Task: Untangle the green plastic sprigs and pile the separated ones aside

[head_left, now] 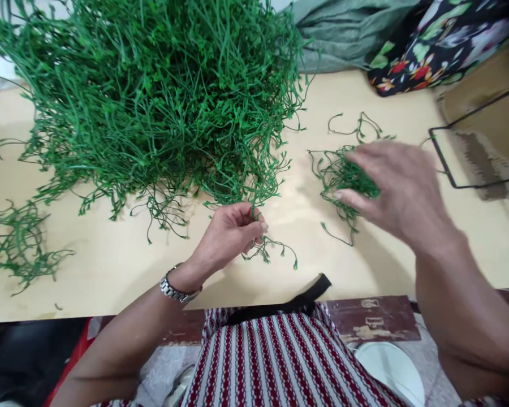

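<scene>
Head view: the left hand (pixel 227 234) pinches thin green stems (pixel 263 250) between thumb and fingers, just beside the near edge of a big green heap (pixel 161 102) on the desk (pixel 305 226). The right hand (pixel 407 192) — blurred, thumb and fingers spread wide — hangs by a smaller pile (pixel 356 180) to the right; another loose pile (pixel 21 243) lies at the far left.
</scene>
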Demonstrator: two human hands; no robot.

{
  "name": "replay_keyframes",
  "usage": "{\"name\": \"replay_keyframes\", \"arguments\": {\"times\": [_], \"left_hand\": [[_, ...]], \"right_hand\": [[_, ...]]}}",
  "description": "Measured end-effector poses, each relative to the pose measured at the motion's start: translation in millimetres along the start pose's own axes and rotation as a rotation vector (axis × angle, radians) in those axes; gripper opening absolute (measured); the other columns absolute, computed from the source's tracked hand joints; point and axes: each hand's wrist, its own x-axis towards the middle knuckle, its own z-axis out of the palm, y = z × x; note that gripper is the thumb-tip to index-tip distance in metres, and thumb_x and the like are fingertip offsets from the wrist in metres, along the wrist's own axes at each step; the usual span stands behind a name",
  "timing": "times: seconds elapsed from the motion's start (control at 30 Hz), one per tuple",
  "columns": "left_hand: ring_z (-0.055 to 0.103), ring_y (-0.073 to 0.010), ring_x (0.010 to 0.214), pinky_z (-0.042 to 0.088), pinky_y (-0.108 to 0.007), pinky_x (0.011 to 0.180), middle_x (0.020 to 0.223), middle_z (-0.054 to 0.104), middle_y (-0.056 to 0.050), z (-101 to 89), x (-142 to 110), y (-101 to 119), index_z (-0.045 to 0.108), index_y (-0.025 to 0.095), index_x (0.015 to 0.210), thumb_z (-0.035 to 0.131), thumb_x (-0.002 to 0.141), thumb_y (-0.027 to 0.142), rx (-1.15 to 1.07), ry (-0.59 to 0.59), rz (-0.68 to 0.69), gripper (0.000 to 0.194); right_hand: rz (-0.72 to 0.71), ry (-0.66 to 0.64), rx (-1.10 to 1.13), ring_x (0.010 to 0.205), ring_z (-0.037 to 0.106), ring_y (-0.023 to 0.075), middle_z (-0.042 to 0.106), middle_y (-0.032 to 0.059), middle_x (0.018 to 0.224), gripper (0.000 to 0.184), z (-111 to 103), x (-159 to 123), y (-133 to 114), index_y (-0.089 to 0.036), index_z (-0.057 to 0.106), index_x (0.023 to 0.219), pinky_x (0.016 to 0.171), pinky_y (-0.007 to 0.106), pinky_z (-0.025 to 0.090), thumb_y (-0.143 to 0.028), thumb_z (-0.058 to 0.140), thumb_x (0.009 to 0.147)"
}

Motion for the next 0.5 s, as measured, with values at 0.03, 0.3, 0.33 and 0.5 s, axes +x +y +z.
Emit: {"name": "replay_keyframes", "arguments": {"times": [0.03,0.3,0.33,0.5], "left_hand": [[0.039,-0.0034,0.034,0.03,-0.016,0.034,0.047,0.052,0.004,1.4,0,0,0.054,0.013,0.064,0.061,0.068,0.018,-0.002,0.012,0.009,0.01],[0.049,-0.0069,0.042,0.04,-0.019,0.042,0.051,0.055,0.003,13.9,-1,-3,0.056,0.013,0.064,0.065,0.067,0.021,-0.104,0.095,0.141,0.013],[0.049,-0.0071,0.043,0.04,-0.019,0.043,0.051,0.055,0.003,13.1,-2,-4,0.056,0.013,0.065,0.065,0.067,0.02,-0.124,0.109,0.154,0.012],[0.043,-0.0052,0.044,0.035,-0.02,0.042,0.059,0.058,0.001,8.3,-6,-6,0.06,0.014,0.067,0.065,0.069,0.02,-0.165,0.089,0.187,0.008]], "right_hand": [[0.007,-0.031,0.18,0.113,0.046,0.032,0.055,0.0116,0.116,0.038,5,-4,-16,-0.021,0.055,0.111,0.096,0.051,0.032,-0.037,0.061,0.077],[0.214,-0.284,0.913,0.073,0.053,0.0128,0.057,0.002,0.08,0.014,70,-25,-105,-0.018,0.053,0.087,0.066,0.026,0.045,-0.031,0.053,0.082],[0.229,-0.266,0.942,0.066,0.051,0.0111,0.055,0.001,0.076,0.013,73,-26,-106,-0.018,0.052,0.087,0.061,0.024,0.043,-0.03,0.049,0.084],[0.152,-0.324,0.973,0.069,0.053,0.0115,0.058,0.0026,0.078,0.023,68,-29,-98,-0.017,0.057,0.088,0.065,0.025,0.044,-0.03,0.037,0.09]]}}
